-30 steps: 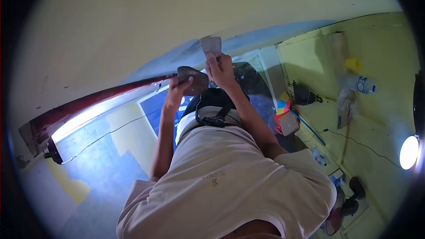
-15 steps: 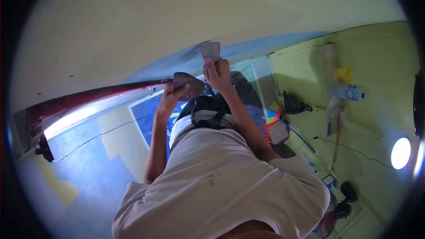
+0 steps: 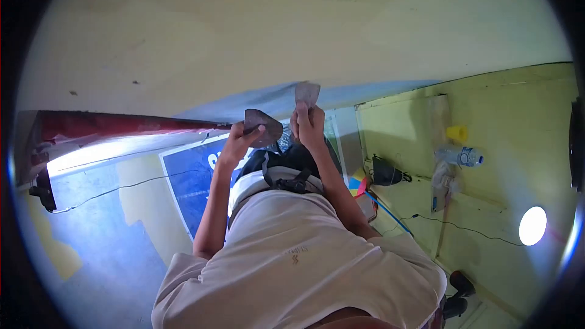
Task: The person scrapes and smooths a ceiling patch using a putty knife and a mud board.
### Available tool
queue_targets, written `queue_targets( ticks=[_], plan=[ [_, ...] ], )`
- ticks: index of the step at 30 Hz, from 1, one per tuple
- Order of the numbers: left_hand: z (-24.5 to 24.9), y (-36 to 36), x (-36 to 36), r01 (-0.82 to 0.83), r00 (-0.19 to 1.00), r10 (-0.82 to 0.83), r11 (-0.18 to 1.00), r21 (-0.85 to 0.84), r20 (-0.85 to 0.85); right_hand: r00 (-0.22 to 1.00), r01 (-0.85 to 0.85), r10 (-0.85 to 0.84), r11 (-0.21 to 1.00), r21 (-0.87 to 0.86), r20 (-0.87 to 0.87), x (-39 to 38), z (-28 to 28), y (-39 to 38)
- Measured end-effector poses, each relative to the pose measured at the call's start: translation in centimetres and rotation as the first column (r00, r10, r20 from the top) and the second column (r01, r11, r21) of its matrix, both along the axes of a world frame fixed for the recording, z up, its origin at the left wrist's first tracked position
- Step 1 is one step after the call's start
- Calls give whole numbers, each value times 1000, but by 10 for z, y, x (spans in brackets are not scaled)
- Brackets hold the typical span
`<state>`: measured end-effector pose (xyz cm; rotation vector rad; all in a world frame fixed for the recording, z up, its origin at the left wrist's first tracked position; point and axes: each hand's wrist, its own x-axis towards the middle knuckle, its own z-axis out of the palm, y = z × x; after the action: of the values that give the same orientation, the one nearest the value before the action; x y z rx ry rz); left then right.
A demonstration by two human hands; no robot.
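Observation:
My left hand [image 3: 235, 145] grips a dark, flat, rounded plate [image 3: 263, 128], its thumb across the face. Just right of it, my right hand [image 3: 308, 125] is closed around the lower end of a smaller grey scraper-like blade [image 3: 307, 93]. The blade's top edge meets, or nearly meets, the pale surface [image 3: 292, 30] above, beside a bluish patch [image 3: 256, 102]. A small gap separates the two tools.
A red strip [image 3: 122, 125] and a bright light [image 3: 103, 151] lie left. On the right are a plastic bottle [image 3: 460, 156], a yellow cup [image 3: 456, 133], a black bag [image 3: 386, 172], a blue rod [image 3: 390, 213] and a round lamp [image 3: 532, 226].
The view has shifted, so the surface edge and both hands appear lower. Both hands still hold their tools, and the right hand with its blade appears slightly further right.

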<state>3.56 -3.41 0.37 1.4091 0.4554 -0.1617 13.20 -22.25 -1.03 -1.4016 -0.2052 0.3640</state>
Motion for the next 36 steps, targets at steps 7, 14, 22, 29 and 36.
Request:
queue_targets(
  ticks=[7, 14, 22, 29, 36],
  plan=[
    [11, -4, 3, -38, 998, 41, 998, -53, 50, 998, 37, -35, 999, -36, 57, 3, 6, -3],
    [-2, -1, 1, -56, 996, 62, 994, -97, 64, 998, 54, -52, 998, -34, 39, 4, 3, 2],
    [-6, -1, -2, -42, 997, 49, 993, -115, 63, 999, 13, -9, 997, -76, 53, 8, 2, -6],
    [-2, 0, -2, -96, 995, 97, 993, -69, 10, 1000, -11, 13, 992, -123, 14, 3, -13, -10],
    [-1, 6, -1, -60, 991, 76, 989, -138, 108, 999, 20, -11, 980, -200, 44, 6, -10, -12]
  ],
)
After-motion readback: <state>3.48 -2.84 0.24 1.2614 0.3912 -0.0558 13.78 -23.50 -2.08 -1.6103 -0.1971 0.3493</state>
